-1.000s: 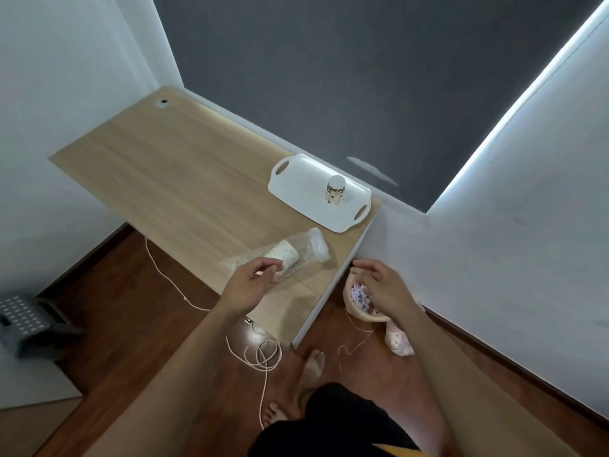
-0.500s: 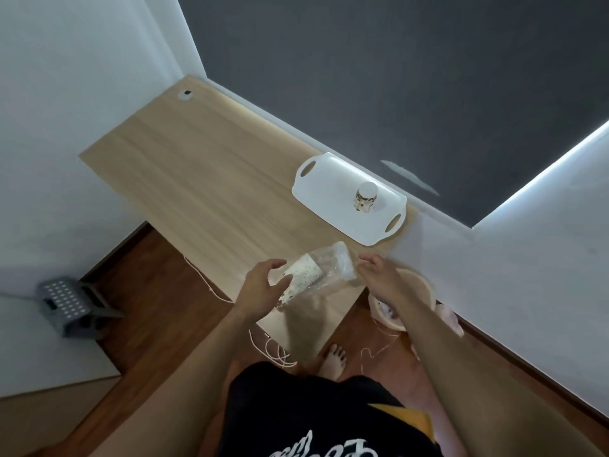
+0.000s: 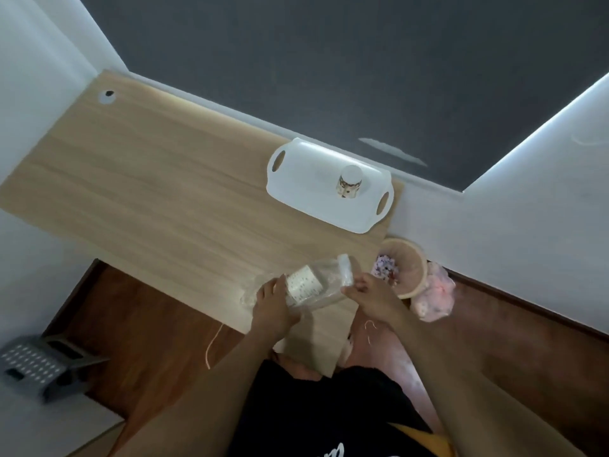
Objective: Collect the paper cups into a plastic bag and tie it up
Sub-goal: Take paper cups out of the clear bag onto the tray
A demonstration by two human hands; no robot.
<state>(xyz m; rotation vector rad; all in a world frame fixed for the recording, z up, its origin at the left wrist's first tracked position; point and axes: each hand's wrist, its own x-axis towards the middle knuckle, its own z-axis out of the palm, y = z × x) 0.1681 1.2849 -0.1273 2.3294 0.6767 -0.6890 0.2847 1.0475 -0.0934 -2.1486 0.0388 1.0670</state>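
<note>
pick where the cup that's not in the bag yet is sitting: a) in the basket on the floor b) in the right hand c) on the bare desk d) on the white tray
D: the loose paper cup stands on the white tray, apart from the plastic bag that the left hand and right hand hold.

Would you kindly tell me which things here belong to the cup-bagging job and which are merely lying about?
Job: bag, bagged cup, loose cup on tray, left hand and right hand gripping the bag.
Lying about: basket, stool, cable.
</note>
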